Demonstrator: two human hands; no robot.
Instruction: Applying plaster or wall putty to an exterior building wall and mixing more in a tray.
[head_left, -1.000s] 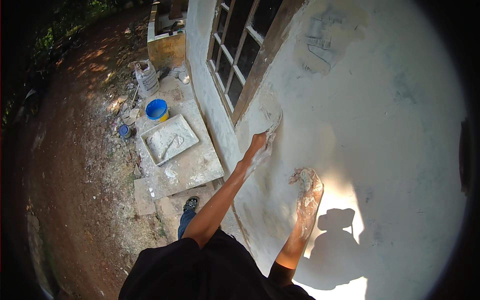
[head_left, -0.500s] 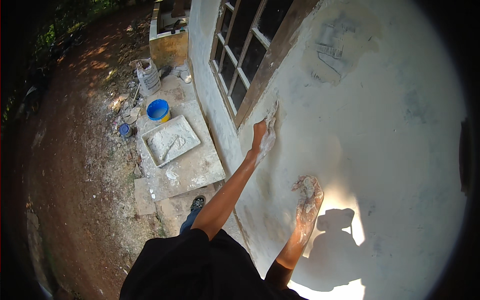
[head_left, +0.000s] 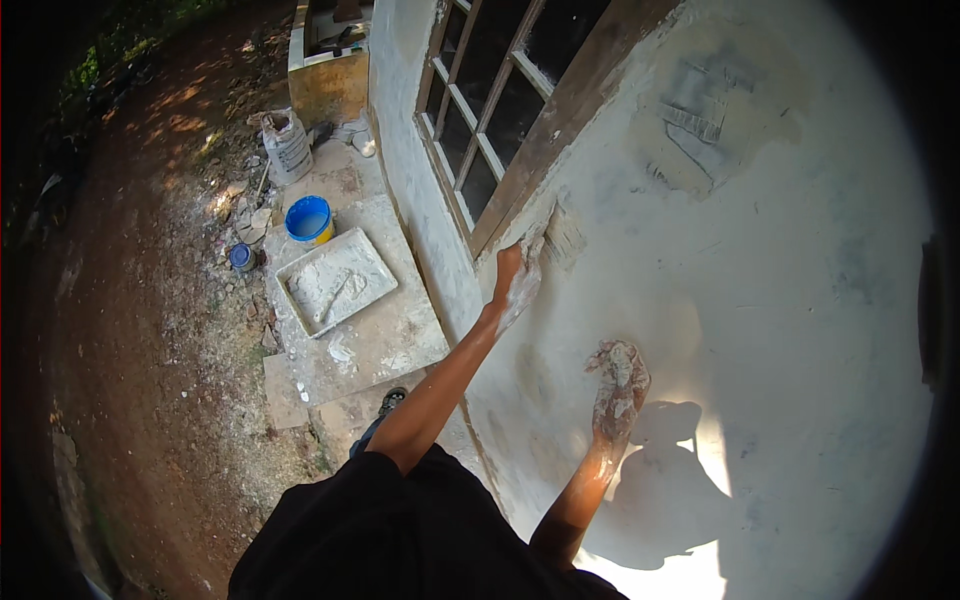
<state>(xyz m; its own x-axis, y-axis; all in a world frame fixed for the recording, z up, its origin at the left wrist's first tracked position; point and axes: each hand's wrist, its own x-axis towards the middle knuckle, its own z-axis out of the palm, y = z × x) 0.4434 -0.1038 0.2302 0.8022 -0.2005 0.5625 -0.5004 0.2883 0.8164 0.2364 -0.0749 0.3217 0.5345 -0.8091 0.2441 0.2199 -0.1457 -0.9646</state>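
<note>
Smeared with white, my left hand [head_left: 518, 278] is up against the wall [head_left: 660, 300] just below the corner of the window frame [head_left: 570, 115]. It is closed on a thin flat scraper [head_left: 547, 222], seen nearly edge-on and coated in putty. A rough streaked patch [head_left: 566, 240] of putty shows on the wall beside the blade. Lower and to the right, my right hand [head_left: 622, 392] is held in front of the wall, fingers curled round a lump of white putty [head_left: 616, 358]. Wet putty coats that hand down to the wrist.
On a slab at the left lies a shallow white tray [head_left: 338, 282] with putty and a stirring tool in it. A blue-rimmed bucket [head_left: 309, 219], a small blue-lidded can [head_left: 242, 257] and a white sack [head_left: 287, 147] stand near it. Broken rubble lies alongside.
A streaked patch has appeared on the wall right of the scraper. My left hand has shifted slightly left and down in the view; my right hand stays nearly in place.
</note>
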